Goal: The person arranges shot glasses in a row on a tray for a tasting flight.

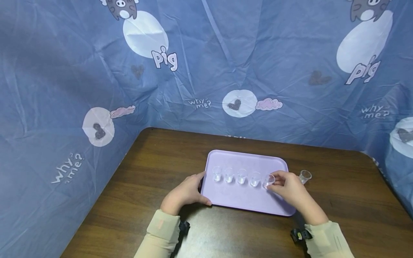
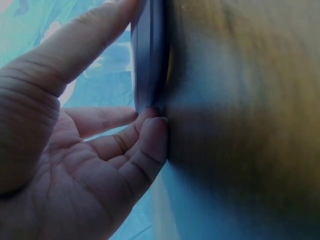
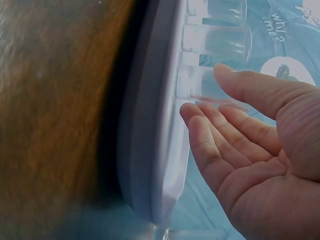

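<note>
A lilac tray [image 1: 238, 200] lies on the wooden table. Several clear shot glasses stand in a row across it, among them a leftmost shot glass [image 1: 217, 174] and a middle shot glass [image 1: 242, 177]. My right hand [image 1: 292, 190] pinches the rightmost shot glass [image 1: 268, 182] between thumb and fingers; the right wrist view shows this shot glass [image 3: 192, 82] beside the thumb, its base at the tray. At the tray's left end, my left hand [image 1: 188, 193] holds the near corner, thumb on the front edge and fingers along the side. The left wrist view shows bent fingers [image 2: 152, 140] against the rim.
Another shot glass [image 1: 304, 176] stands on the table just right of the tray, partly behind my right hand. The brown table [image 1: 155, 165] extends around the tray. A blue printed cloth [image 1: 193, 79] hangs behind and beside it.
</note>
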Demonstrator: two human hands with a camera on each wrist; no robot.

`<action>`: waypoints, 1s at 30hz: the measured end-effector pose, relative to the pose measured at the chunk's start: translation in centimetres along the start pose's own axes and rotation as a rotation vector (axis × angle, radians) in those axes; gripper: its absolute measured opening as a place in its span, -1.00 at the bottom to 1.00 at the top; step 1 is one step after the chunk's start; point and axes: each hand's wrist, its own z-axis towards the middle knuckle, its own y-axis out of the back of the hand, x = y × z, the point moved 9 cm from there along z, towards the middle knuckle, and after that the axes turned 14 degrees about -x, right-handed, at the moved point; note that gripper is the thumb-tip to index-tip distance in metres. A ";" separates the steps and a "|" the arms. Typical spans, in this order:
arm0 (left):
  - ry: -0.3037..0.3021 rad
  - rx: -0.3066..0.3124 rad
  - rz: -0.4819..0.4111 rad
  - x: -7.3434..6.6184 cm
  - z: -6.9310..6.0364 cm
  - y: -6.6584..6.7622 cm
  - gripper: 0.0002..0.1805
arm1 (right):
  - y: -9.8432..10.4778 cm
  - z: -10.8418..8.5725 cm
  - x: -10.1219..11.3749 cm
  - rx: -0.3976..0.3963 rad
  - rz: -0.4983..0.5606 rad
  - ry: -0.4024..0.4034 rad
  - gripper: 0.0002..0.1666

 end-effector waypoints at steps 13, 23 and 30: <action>0.016 0.005 -0.008 0.0 -0.1 0.0 0.16 | 3.5 -0.4 0.1 -0.065 0.030 0.007 -0.51; -0.024 -0.002 -0.012 0.0 0.1 -0.2 0.08 | 7.2 -0.5 -0.3 -0.230 -0.040 0.036 -0.52; -0.024 -0.006 -0.012 0.1 0.2 -0.2 0.12 | 8.4 -0.6 -0.9 -0.271 -0.032 0.016 -0.50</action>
